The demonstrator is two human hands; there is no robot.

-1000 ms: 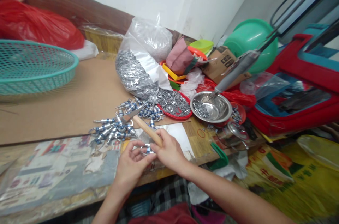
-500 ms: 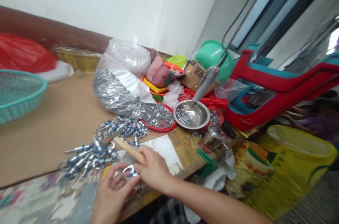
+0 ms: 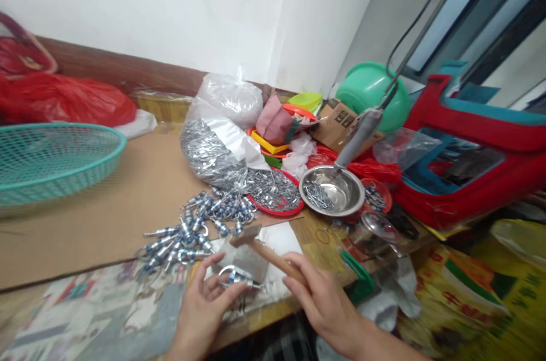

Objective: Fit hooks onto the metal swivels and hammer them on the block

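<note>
Near the table edge, left hand (image 3: 203, 310) pinches a blurred metal clip (image 3: 234, 277); right hand (image 3: 326, 301) grips the hammer (image 3: 268, 252).

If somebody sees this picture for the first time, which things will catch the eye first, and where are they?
Near the bottom centre, the left hand holds down a small metal clip while the right hand grips a wooden-handled hammer above it. Just behind lie a heap of blue-and-silver metal clips and a clear bag of shiny metal parts. A teal mesh basket sits at the far left.
</note>
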